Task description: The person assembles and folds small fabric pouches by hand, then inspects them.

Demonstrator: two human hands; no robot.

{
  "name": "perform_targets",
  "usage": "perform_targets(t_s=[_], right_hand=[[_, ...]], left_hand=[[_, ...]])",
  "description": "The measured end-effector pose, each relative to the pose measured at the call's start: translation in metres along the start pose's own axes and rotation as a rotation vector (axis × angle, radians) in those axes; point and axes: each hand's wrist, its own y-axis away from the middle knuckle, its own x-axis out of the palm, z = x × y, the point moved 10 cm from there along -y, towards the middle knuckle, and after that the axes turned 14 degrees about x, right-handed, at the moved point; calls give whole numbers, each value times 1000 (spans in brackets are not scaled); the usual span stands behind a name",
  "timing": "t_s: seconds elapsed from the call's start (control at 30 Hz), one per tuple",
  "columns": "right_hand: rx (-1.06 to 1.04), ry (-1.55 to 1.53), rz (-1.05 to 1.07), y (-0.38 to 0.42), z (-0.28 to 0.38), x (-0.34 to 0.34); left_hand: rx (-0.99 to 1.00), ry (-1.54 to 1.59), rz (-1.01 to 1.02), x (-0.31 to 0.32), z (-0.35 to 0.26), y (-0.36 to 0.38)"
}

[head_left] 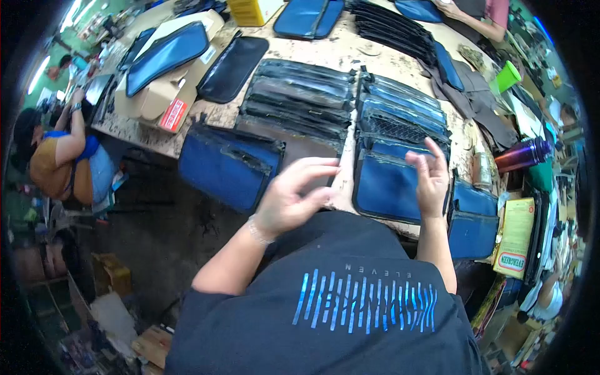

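My left hand (294, 192) hovers over the near edge of the table, fingers spread and nothing in them. Below and beyond it lies a fanned stack of dark zippered pouches (297, 97). My right hand (431, 178) is raised with its fingers apart, in front of a blue pouch (385, 184) at the near end of a second overlapping row of blue and black pouches (403, 103). A blue pouch (228, 165) hangs partly over the table edge left of my left hand. Another blue pouch (473, 219) lies right of my right wrist.
On the left, a cardboard box (156, 106) carries a blue pouch (167, 59). A black pouch (234, 69) lies beside it. A purple bottle (522, 155), a can (481, 169) and a green cup (507, 76) stand right. Co-workers sit at left (69, 153) and far right (478, 22).
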Motion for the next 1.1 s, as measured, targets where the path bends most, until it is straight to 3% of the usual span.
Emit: perform_targets(t_s=[0.1,0.17,0.23,0.33,0.37,0.43,0.5,0.9,1.07,1.1], right_hand=[[107,259,-47,23,-8,-6],[-35,196,-43,38,-12,-6],[-16,318,7,50,-10,-2],[-287,526,28,59,30,7],[-285,528,16,56,31,3],[-274,559,2,53,30,-3],[-264,542,-5,50,27,-7],[-208,523,156,40,8,25],[-235,565,249,35,5,44],[-234,565,270,34,6,49]], left_hand=[[-123,-150,-297,-52,21,39],[-119,-242,-389,-75,27,50],[-117,-197,-490,-85,34,51],[5,-201,-439,-71,24,20],[10,-195,-430,-67,22,11],[160,-456,-176,-41,0,-14],[170,-532,-103,-31,-6,-24],[122,-822,-122,-78,3,-19],[29,-906,-200,-102,13,4],[-45,-928,-141,-102,21,14]])
